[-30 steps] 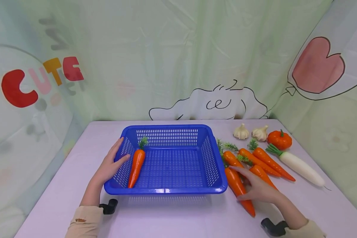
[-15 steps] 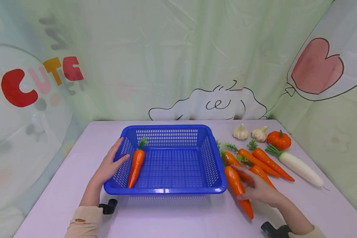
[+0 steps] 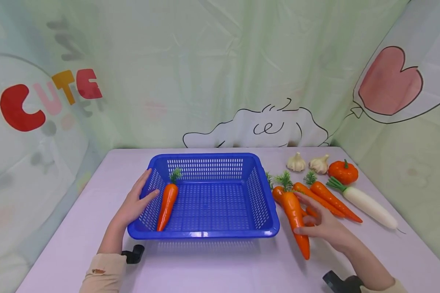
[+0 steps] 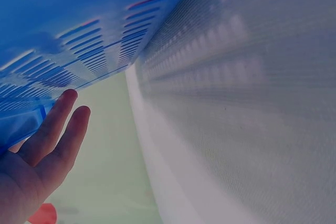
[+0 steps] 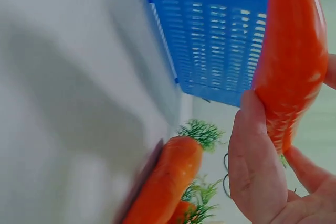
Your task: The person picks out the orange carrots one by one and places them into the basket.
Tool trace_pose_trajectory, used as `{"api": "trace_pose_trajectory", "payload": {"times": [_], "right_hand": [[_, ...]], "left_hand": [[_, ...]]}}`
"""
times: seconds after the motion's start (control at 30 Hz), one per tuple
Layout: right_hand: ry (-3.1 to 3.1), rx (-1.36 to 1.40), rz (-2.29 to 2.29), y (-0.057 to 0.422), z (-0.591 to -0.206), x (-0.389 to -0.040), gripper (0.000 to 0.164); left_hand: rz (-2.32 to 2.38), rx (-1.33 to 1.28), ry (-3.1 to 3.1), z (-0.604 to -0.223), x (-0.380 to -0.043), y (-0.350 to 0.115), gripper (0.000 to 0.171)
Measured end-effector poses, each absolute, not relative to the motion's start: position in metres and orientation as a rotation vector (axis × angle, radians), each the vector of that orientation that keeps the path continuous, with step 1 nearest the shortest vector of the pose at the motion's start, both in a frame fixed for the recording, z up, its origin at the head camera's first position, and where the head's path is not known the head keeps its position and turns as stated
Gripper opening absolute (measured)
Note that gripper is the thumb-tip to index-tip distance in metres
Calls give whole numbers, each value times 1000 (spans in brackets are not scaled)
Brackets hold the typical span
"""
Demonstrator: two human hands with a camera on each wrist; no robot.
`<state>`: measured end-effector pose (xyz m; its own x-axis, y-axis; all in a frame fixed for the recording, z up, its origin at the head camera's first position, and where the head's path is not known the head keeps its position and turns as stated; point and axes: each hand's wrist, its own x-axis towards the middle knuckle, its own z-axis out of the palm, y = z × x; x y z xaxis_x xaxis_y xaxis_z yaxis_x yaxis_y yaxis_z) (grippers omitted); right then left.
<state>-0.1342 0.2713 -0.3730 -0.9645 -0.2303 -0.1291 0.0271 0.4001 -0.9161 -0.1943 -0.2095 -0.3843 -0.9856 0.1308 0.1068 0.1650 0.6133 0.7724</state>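
Note:
My right hand grips an orange carrot with a green leafy top, thumb on one side and fingers on the other. In the right wrist view this carrot is raised above the table, its shadow falling below. At the blue plastic basket, my left hand holds the left side, thumb over the rim and fingers along the outer wall. The left wrist view shows two extended fingers close to the slotted wall. Inside the basket, another carrot lies along the left wall.
Several more carrots lie right of the basket, partly hidden by my right hand. Behind them are two garlic bulbs and a small orange pumpkin. A white radish lies farthest right. A printed curtain hangs behind the table.
My right hand has closed round the nearest carrot and lifted it, drawing it slightly right, with its leafy top now over the other carrots. My left hand and the basket stay put.

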Motion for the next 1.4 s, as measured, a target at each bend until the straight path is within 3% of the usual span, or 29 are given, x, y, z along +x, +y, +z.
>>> {"api": "trace_pose_trajectory", "payload": {"times": [0.3, 1.4], "right_hand": [[2429, -85, -1594, 261, -352, -132, 90], [2434, -335, -1656, 211, -313, -155, 90]], "left_hand": [[-1339, -253, -2795, -383, -195, -210, 73], [-1357, -255, -2791, -383, -195, -209, 72]]}}
